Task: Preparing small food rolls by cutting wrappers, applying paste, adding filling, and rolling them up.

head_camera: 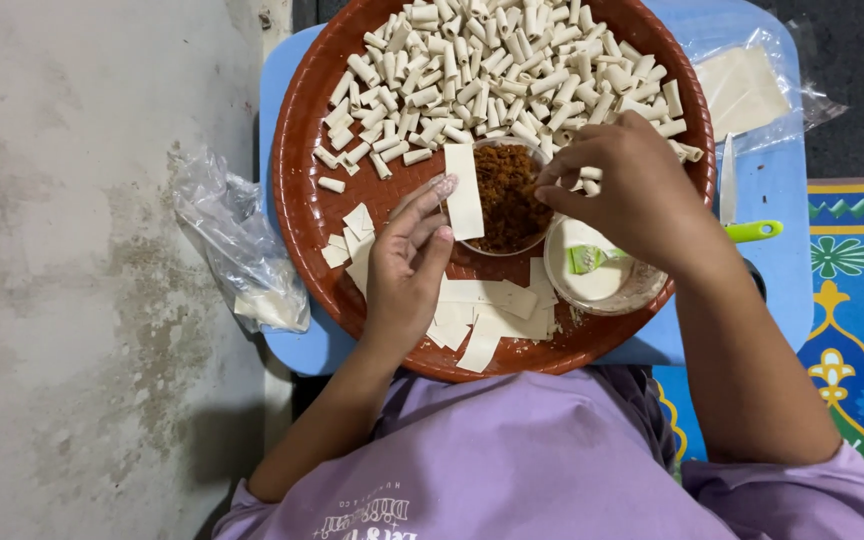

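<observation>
The pastry strip lay flat across the fingertips of the left hand, over the bowl of brown filling on the round tray. The right hand had its fingers pinched narrow above the bowl; whether they held filling I cannot tell. The thin strip looked likely to slip or tear, being barely supported.

The far rim of the brown round tray is cut off by the top edge, along with part of the heap of small rolled pastries. The fingertips of the right hand are turned away, so whatever is pinched there cannot be told. Part of the white bowl is hidden under the right wrist. The contents of the crumpled plastic bag are blurred.
</observation>
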